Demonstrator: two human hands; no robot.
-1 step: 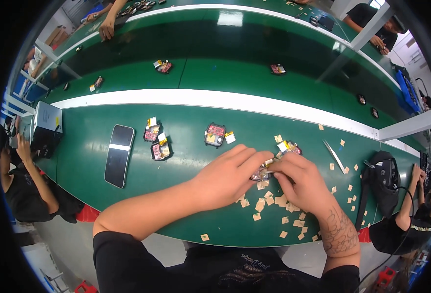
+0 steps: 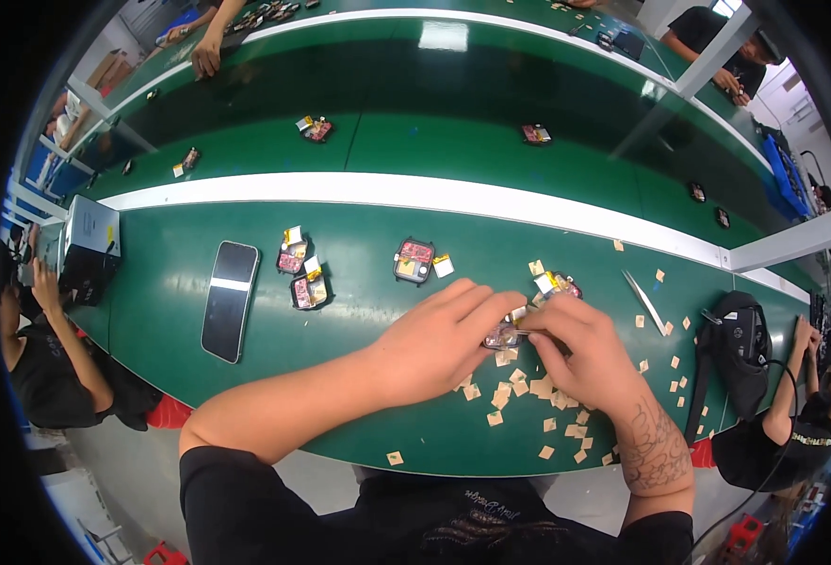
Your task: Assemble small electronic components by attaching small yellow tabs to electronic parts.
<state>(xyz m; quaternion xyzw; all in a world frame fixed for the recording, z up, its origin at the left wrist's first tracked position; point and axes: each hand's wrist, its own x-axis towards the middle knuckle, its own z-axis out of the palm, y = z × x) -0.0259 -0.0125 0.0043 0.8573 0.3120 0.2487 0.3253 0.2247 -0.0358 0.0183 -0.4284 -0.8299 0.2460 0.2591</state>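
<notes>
A small dark-rimmed electronic device (image 2: 502,336) with an open case sits low over the green bench, between my two hands. My left hand (image 2: 439,331) is closed around its left and far side. From the right, my right hand (image 2: 578,350) reaches in with thumb and forefinger pinched at the device's edge; whatever lies between those fingertips is too small to name. Just beyond my right hand is another open device (image 2: 569,285) with a silver battery. Many tan square pieces (image 2: 519,387) are scattered on the bench below and right of my hands.
White tweezers (image 2: 645,302) and a black bag (image 2: 741,350) lie to the right. Leftward are an open device with a battery (image 2: 415,260), two more devices (image 2: 309,291) and a phone (image 2: 230,301). A white rail (image 2: 378,186) borders a green belt carrying several devices. Co-workers sit on both sides.
</notes>
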